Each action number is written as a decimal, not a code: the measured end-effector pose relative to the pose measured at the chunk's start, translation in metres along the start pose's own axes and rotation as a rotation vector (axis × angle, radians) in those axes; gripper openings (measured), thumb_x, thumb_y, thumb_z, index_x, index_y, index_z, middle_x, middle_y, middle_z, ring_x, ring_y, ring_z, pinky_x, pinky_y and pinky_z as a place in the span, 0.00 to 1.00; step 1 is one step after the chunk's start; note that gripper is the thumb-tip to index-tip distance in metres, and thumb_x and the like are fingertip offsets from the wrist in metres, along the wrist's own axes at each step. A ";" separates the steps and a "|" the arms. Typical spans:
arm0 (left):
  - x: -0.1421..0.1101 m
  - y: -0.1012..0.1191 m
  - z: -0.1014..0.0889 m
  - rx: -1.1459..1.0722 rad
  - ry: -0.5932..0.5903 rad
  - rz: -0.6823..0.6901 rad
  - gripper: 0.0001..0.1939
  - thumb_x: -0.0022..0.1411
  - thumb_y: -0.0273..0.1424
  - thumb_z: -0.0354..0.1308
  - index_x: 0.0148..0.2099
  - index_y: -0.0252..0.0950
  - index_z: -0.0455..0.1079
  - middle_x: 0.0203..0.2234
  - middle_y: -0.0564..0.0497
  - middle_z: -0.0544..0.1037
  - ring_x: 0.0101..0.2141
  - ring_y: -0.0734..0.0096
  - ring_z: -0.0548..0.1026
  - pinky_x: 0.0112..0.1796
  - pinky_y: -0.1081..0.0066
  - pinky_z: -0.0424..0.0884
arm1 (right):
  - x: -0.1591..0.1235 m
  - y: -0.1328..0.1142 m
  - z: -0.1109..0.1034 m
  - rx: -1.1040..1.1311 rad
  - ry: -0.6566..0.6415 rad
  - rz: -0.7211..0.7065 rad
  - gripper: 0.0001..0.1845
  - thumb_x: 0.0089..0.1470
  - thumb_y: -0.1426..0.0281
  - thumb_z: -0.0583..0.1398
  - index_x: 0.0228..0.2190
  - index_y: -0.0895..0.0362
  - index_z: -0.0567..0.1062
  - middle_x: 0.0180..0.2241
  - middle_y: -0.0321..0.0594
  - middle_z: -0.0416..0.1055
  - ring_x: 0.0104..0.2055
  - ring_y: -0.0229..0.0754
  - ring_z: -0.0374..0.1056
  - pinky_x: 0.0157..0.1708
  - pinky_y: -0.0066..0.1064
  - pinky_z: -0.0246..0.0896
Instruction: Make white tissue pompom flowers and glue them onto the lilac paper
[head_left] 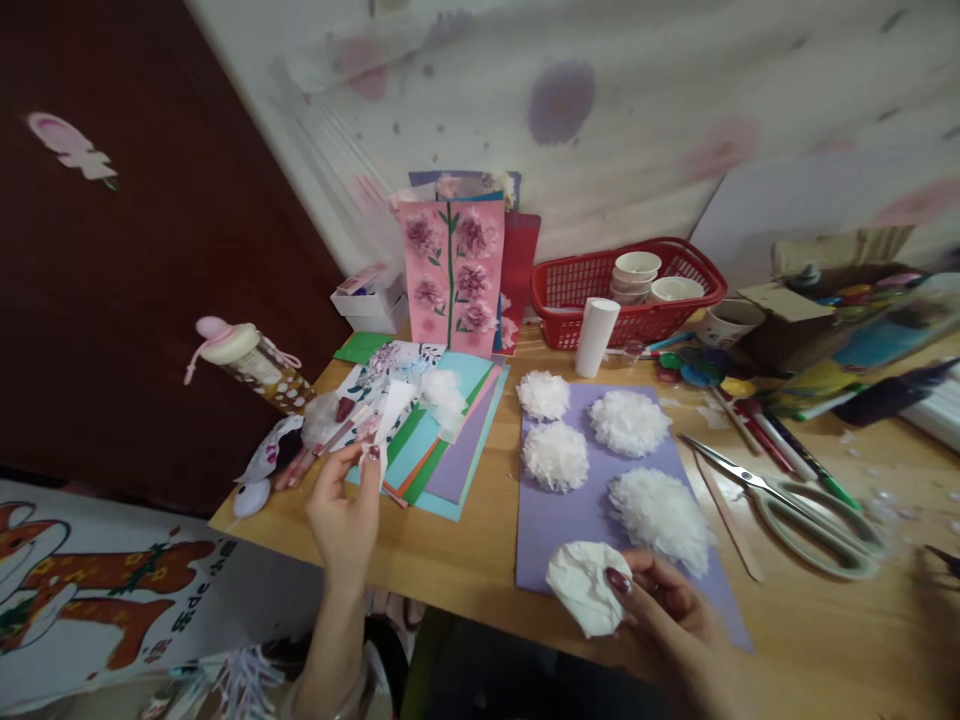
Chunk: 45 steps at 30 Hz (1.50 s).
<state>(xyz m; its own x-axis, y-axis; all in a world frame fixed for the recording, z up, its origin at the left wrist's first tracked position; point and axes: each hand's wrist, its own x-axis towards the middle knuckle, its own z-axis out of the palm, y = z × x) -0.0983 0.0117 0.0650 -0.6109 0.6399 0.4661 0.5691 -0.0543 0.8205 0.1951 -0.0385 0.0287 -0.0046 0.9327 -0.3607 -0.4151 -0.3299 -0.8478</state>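
My right hand (667,610) is closed on a white tissue-paper flower (585,585) at the near edge of a purple paper sheet (547,530). Several more fluffy white tissue flowers (628,422) lie on that sheet. My left hand (345,510) is raised over the table's left side, its fingers pinched on a thin strip of white paper (388,412) that stands up from them. Just beyond it lies a fanned stack of coloured paper sheets (450,440).
Scissors (795,500) and a wooden stick (727,515) lie right of the purple sheet, with markers (772,440) behind. A red basket (626,290) of paper cups, a white paper roll (596,337) and a pink flower card (451,275) stand at the back. A bottle (251,360) lies at left.
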 end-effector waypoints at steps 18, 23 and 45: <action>-0.121 0.021 0.016 -0.084 -1.024 0.786 0.19 0.56 0.15 0.50 0.44 0.37 0.75 0.49 0.48 0.81 0.54 0.60 0.75 0.58 0.50 0.69 | -0.037 -0.003 -0.032 -0.937 0.110 -1.035 0.26 0.54 0.78 0.65 0.52 0.44 0.77 0.39 0.40 0.82 0.30 0.43 0.75 0.28 0.33 0.71; -0.112 0.011 0.014 -0.140 -0.941 0.785 0.18 0.59 0.15 0.51 0.40 0.38 0.77 0.44 0.49 0.84 0.49 0.63 0.78 0.57 0.51 0.70 | -0.003 0.001 -0.021 -1.344 -0.294 -1.320 0.38 0.61 0.81 0.58 0.67 0.51 0.55 0.53 0.46 0.75 0.37 0.45 0.74 0.34 0.36 0.73; -0.103 -0.006 0.016 -0.051 -0.903 0.752 0.24 0.60 0.16 0.49 0.55 0.34 0.73 0.51 0.45 0.79 0.51 0.61 0.74 0.51 0.58 0.76 | 0.004 0.013 -0.004 -1.634 -0.433 -1.205 0.15 0.61 0.79 0.57 0.49 0.68 0.76 0.52 0.56 0.76 0.43 0.49 0.70 0.40 0.39 0.74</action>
<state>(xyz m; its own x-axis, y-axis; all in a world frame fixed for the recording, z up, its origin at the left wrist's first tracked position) -0.0301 -0.0415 0.0065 0.4925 0.7438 0.4519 0.5847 -0.6674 0.4612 0.1937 -0.0394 0.0142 -0.6753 0.6188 0.4013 0.6336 0.7652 -0.1136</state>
